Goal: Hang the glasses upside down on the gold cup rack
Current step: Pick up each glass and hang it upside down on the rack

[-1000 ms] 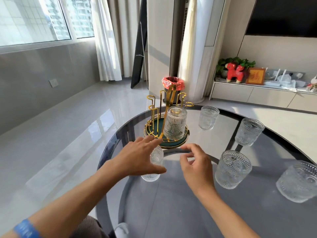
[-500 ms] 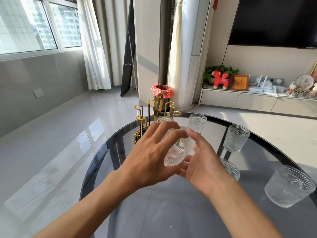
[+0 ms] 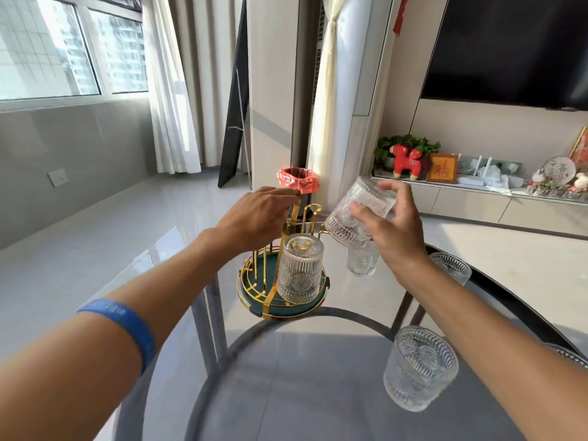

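The gold cup rack (image 3: 273, 283) with a green base stands on the round glass table (image 3: 318, 393). One ribbed glass (image 3: 299, 268) hangs upside down on its near peg. My left hand (image 3: 254, 218) rests on top of the rack's tall gold handle, fingers curled over it. My right hand (image 3: 394, 224) grips a second ribbed glass (image 3: 356, 214), tilted mouth-down toward the left, just right of the rack's upper pegs. Further glasses stand upright on the table: one behind my right hand (image 3: 361, 261), one at the right (image 3: 451, 268), one near me (image 3: 420, 367).
A bin with a red liner (image 3: 299, 181) stands on the floor behind the rack. A low cabinet (image 3: 477, 202) with ornaments runs along the right wall. The table's dark rim (image 3: 525, 316) curves along the right. Another glass edge shows at far right (image 3: 569, 354).
The glass went from both hands near my chest into my right hand alone, lifted and tipped over beside the rack. My left hand let go and moved onto the rack's handle.
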A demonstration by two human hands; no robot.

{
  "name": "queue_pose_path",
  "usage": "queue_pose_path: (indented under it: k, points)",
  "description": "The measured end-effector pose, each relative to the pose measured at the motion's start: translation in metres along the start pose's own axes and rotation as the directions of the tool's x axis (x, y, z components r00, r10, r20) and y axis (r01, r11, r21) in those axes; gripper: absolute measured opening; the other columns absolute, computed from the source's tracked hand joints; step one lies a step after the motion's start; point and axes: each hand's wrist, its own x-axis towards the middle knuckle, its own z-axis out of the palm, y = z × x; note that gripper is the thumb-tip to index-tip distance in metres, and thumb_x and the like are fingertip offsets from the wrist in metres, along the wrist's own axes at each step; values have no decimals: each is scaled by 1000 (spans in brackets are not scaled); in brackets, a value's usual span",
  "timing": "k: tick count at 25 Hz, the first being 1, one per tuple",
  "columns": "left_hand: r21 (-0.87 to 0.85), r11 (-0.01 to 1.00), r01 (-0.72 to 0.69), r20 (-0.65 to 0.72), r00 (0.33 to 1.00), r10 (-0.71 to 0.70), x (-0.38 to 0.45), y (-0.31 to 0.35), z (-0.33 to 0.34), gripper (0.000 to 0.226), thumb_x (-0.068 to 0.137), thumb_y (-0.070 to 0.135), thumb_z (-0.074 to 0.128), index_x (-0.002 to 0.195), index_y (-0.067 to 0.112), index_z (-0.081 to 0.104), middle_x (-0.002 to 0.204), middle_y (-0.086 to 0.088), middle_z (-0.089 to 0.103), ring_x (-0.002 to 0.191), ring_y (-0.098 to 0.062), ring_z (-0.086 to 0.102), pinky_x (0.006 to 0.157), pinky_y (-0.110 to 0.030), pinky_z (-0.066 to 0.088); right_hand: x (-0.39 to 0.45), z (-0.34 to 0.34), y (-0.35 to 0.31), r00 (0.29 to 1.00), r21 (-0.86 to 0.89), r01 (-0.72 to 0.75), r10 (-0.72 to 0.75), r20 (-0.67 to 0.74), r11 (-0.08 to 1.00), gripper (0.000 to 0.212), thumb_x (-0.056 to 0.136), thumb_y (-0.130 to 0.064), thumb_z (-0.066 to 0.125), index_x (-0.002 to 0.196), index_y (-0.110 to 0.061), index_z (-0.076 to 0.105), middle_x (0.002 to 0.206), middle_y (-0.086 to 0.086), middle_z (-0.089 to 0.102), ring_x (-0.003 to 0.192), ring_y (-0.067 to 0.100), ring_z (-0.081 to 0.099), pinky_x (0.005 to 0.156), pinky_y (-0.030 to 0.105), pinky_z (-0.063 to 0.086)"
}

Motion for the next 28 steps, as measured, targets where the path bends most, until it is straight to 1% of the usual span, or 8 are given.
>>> queue_pose_path:
  k: [3,6,10,13,19,24,26,28]
  points:
    - [-51,999,-3,-51,999,0,4,-4,1,40,98,13,40,134,8,57,143,-10,54,131,-26,51,106,-46,44,12,8,13,992,-175,129,-124,37,976,50,72,-51,70,116,-34,51,110,-6,63,80,12,56,72,32,45]
    - [-133,991,10,-70,997,-20,-1,-8,2,39,96,10,45,132,10,59,143,-6,54,130,-24,53,105,-44,45,16,16,21,970,-260,240,-218,111,935,55,75,-46,70,126,-35,52,92,-16,61,66,-5,44,64,22,39]
    - [-204,978,44,-82,995,-62,-2,-6,6,39,98,15,44,134,12,58,145,-2,52,132,-22,51,108,-46,42,24,23,30,944,-336,223,-117,308,915,60,75,-38,78,129,-37,51,115,7,68,92,19,61,82,31,49]
    - [-208,976,64,-69,994,-80,-3,-8,4,43,95,26,40,133,16,59,144,1,53,132,-21,51,108,-48,41,22,29,43,910,-401,217,-36,413,890,59,72,-35,81,124,-38,53,126,4,63,109,25,58,84,30,44]
    - [-247,964,94,-82,990,-118,-1,-6,8,48,93,32,36,131,19,61,144,3,54,131,-18,51,108,-47,42,19,31,56,908,-406,129,58,415,905,56,73,-32,81,118,-42,50,125,4,61,104,24,54,78,31,40]
    - [-64,984,164,-22,986,-165,2,18,6,44,94,27,47,134,12,56,151,-3,46,140,-25,39,115,-53,28,-7,10,42,913,-426,114,75,401,897,71,79,-30,75,141,-34,39,146,4,45,127,25,45,93,30,36]
    - [-68,982,178,-101,978,-184,-7,42,4,41,93,28,50,131,13,57,149,-5,48,141,-25,36,117,-54,20,-33,-14,42,924,-428,56,116,365,902,63,81,-31,71,137,-30,44,144,3,47,126,25,47,95,33,39]
    - [-174,977,127,-238,957,-167,-28,73,8,43,91,28,51,131,13,57,145,-7,52,138,-26,41,116,-47,24,-62,-44,45,892,-539,102,163,421,836,49,83,-36,68,128,-27,52,139,-1,50,123,20,50,93,31,39]
